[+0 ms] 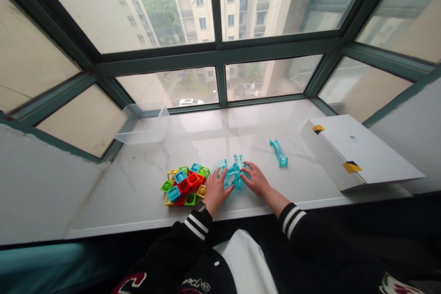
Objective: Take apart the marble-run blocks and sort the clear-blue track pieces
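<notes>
Translucent blue curved track pieces (pixel 233 176) lie in a loose pile near the front of the white marble sill. At the pile's left side, my left hand (pixel 216 189) rests with thumb and fingers apart, touching the pieces. From the right, my right hand (pixel 257 179) reaches onto the same pile, its fingers spread against the pieces' edge. Parts of the pile are hidden under both hands. Right beside my left hand is a heap of red, green, blue and yellow square plastic blocks (pixel 184 184). One more blue track piece (pixel 279 153) lies apart, farther right.
A clear plastic bin (pixel 146 135) stands at the back left by the window. On the right sits a large white box (pixel 361 147) with yellow-and-black tape tabs. Green window frames (pixel 220 57) bound the marble sill (pixel 138 211) behind.
</notes>
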`<state>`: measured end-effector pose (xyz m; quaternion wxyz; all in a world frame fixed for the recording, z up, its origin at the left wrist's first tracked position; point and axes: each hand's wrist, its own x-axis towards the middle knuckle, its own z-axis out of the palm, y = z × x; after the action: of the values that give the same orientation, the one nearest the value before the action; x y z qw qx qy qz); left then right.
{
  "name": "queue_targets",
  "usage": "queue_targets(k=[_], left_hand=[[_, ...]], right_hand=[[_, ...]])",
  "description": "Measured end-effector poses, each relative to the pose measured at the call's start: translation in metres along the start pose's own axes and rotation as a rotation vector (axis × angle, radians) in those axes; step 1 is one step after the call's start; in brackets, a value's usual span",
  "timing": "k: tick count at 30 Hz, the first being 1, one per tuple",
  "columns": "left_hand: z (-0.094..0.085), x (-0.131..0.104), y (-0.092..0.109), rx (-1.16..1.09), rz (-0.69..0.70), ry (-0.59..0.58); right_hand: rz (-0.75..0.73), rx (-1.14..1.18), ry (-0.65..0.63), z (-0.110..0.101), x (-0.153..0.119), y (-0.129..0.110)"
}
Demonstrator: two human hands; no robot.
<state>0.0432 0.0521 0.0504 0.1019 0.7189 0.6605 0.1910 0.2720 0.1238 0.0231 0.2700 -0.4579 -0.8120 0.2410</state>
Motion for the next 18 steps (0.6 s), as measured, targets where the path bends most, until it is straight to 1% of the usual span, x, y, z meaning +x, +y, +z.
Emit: queue_targets(k=[2, 5, 9, 11, 14, 18], left_hand=[[-0.002, -0.003, -0.003, 0.007, 0.016, 0.006], [-0.007, -0.009, -0.012, 0.023, 0.030, 0.018], [-0.014, -0.017, -0.028, 0.054, 0.019, 0.035], [-0.015, -0.020, -0.033, 0.065, 0.007, 0.038], [-0.010, -0.019, -0.031, 0.058, -0.008, 0.030], [0.000, -0.014, -0.020, -0.001, -0.056, 0.044]], right_hand=[[-0.003, -0.001, 0.002, 0.002, -0.001, -0.005], [-0.009, -0.004, 0.000, 0.010, 0.000, -0.016], [-0.025, -0.002, -0.024, 0.023, 0.002, -0.027], [-0.035, -0.010, -0.028, 0.025, 0.003, -0.031], [-0.037, -0.030, -0.011, 0.023, 0.002, -0.032], [-0.024, -0.016, 0.007, 0.017, -0.002, -0.026]])
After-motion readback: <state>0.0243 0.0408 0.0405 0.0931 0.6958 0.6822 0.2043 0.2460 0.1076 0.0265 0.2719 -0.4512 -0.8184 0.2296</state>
